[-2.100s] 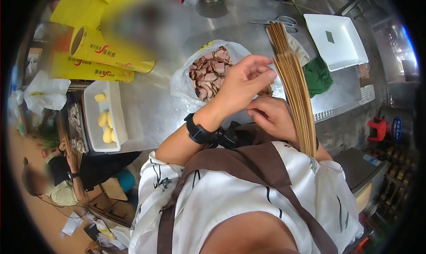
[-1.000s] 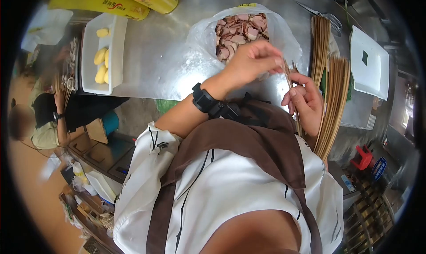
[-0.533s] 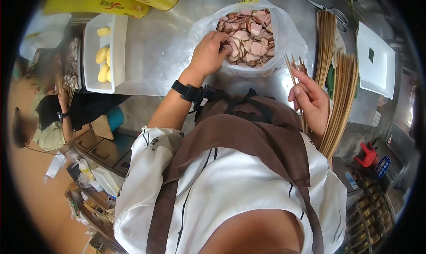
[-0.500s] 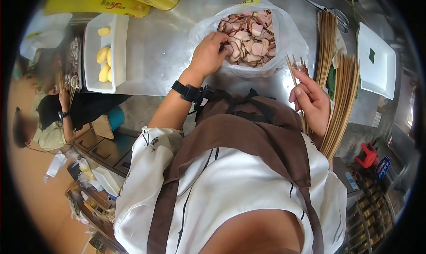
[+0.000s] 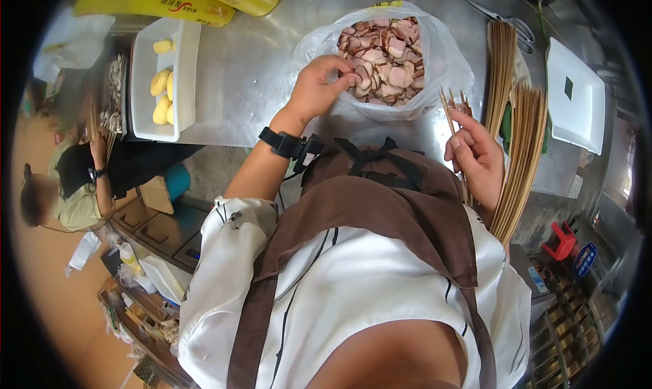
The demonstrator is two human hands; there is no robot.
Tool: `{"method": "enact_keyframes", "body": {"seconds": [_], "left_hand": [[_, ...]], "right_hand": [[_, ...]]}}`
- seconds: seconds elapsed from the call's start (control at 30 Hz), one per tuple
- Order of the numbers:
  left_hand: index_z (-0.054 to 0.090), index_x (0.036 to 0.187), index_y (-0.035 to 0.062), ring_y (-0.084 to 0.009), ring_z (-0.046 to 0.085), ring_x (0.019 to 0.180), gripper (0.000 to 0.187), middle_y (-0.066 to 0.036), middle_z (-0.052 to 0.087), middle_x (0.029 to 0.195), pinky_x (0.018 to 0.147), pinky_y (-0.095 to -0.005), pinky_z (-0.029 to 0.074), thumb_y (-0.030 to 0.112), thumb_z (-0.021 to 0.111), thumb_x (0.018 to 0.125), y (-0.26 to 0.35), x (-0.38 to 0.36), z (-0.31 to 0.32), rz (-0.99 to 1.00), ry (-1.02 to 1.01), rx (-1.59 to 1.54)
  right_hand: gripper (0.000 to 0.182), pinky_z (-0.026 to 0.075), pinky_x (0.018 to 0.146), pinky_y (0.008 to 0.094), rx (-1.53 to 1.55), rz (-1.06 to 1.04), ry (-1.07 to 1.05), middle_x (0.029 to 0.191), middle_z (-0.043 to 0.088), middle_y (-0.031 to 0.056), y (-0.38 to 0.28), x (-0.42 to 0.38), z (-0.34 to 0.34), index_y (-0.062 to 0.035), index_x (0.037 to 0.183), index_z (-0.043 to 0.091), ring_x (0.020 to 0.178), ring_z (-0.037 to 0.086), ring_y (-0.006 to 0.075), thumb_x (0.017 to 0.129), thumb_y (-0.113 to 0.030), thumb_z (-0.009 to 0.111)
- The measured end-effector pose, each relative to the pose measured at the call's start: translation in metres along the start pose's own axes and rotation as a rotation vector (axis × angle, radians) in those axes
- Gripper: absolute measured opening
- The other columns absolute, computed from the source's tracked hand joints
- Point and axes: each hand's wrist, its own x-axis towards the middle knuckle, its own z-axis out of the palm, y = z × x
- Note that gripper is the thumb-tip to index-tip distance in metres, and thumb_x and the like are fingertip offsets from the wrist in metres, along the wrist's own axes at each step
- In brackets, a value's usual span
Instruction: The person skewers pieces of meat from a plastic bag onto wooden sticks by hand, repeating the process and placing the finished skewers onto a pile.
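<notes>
My left hand (image 5: 314,89), with a black band on its wrist, is over the near left rim of a clear plastic bag (image 5: 448,66). Its thumb and forefinger pinch a meat slice (image 5: 355,77). Inside the bag lies a heap of thin pinkish meat slices (image 5: 388,58) with dark brown edges. To the right of the bag, my right hand (image 5: 479,155) is closed round a few thin wooden skewers (image 5: 446,107), points upward. Something dark reddish, perhaps meat, shows near the skewer tips. The fingers hide the skewers' lower parts.
Bundles of skewers (image 5: 521,158) stand beside my right hand, with scissors (image 5: 506,21) behind. A white tray (image 5: 576,94) sits far right. On the left, a white bin (image 5: 185,83) holds peeled potatoes (image 5: 161,83), near yellow rolls (image 5: 156,2). Another person (image 5: 78,192) works at the left.
My left hand has drawn slightly back from the heap, and the pinched slice now shows between its fingertips. The right hand with the skewers has hardly moved.
</notes>
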Motion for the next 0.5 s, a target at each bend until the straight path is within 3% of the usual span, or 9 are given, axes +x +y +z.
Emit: {"method": "enact_keyframes", "body": {"seconds": [0.03, 0.1, 0.13, 0.2, 0.5], "left_hand": [[0.057, 0.082, 0.0020, -0.0185, 0.059, 0.086, 0.012, -0.009, 0.061, 0.096, 0.076, -0.0291, 0.047, 0.009, 0.065, 0.076, 0.001, 0.001, -0.001, 0.002, -0.001, 0.001], [0.055, 0.089, -0.0001, -0.0172, 0.061, 0.083, 0.014, -0.012, 0.063, 0.093, 0.073, -0.0277, 0.049, 0.010, 0.061, 0.081, 0.008, 0.004, -0.004, -0.314, 0.072, -0.410], [0.055, 0.089, -0.0001, -0.0172, 0.061, 0.083, 0.014, -0.012, 0.063, 0.093, 0.073, -0.0277, 0.049, 0.010, 0.061, 0.081, 0.014, 0.006, -0.004, -0.309, 0.073, -0.408], [0.053, 0.096, -0.0015, -0.0209, 0.064, 0.080, 0.016, -0.014, 0.063, 0.092, 0.071, -0.0269, 0.051, 0.008, 0.058, 0.084, 0.040, 0.012, 0.000, -0.449, 0.126, -0.720], [0.052, 0.098, -0.0015, -0.0228, 0.065, 0.081, 0.018, -0.013, 0.062, 0.091, 0.069, -0.0267, 0.052, 0.009, 0.056, 0.084, 0.088, 0.029, 0.046, -0.513, -0.027, -0.890]], "right_hand": [[0.038, 0.033, 0.052, 0.0160, 0.003, -0.003, -0.004, 0.069, 0.054, -0.0005, 0.000, 0.000, 0.000, -0.0029, 0.124, 0.044, 0.056, 0.041, 0.0013, 0.086, -0.002, 0.046], [0.038, 0.033, 0.052, 0.0160, 0.006, -0.010, -0.008, 0.068, 0.053, -0.0007, -0.001, -0.001, 0.002, -0.0031, 0.124, 0.044, 0.056, 0.041, 0.0014, 0.086, -0.002, 0.046], [0.038, 0.033, 0.052, 0.0162, -0.004, -0.012, -0.021, 0.068, 0.053, -0.0008, -0.001, -0.001, 0.003, -0.0032, 0.124, 0.044, 0.057, 0.041, 0.0014, 0.086, -0.002, 0.046], [0.038, 0.033, 0.053, 0.0163, -0.016, -0.020, -0.028, 0.068, 0.053, -0.0010, -0.003, -0.002, 0.005, -0.0032, 0.125, 0.044, 0.057, 0.041, 0.0015, 0.087, -0.002, 0.047], [0.039, 0.034, 0.053, 0.0169, 0.034, -0.027, -0.046, 0.070, 0.052, -0.0006, -0.003, -0.009, 0.004, -0.0022, 0.127, 0.042, 0.058, 0.040, 0.0023, 0.088, -0.005, 0.045]]}}
